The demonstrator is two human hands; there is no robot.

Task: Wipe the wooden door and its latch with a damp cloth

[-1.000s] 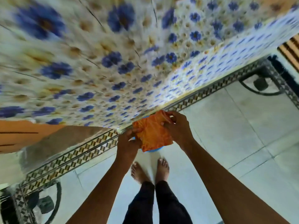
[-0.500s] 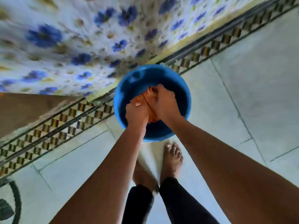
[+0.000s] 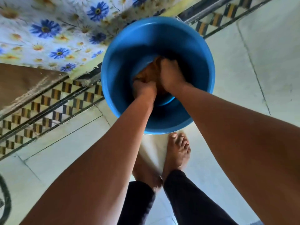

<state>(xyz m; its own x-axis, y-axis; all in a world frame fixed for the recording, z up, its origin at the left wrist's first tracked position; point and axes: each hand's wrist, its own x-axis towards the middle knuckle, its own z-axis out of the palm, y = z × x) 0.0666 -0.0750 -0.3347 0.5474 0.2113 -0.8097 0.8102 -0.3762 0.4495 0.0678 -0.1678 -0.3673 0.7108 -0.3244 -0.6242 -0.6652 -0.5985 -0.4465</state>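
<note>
An orange cloth (image 3: 148, 71) is bunched deep inside a blue bucket (image 3: 201, 51) that stands on the floor in front of my feet. My left hand (image 3: 143, 89) grips the near side of the cloth. My right hand (image 3: 170, 74) presses on the cloth from the right, fingers closed over it. Most of the cloth is hidden under both hands. A brown wooden surface (image 3: 17, 80) shows at the left edge. No latch is in view.
A wall with blue and yellow flower tiles (image 3: 48, 28) rises behind the bucket. A patterned border strip (image 3: 53, 108) runs along the pale tiled floor (image 3: 259, 62). My bare feet (image 3: 177, 151) stand just below the bucket. A dark curved object (image 3: 6, 203) sits at far left.
Both hands carried the orange cloth from above the bucket down into it. They now sit deeper inside, and the view has dropped closer to the bucket.
</note>
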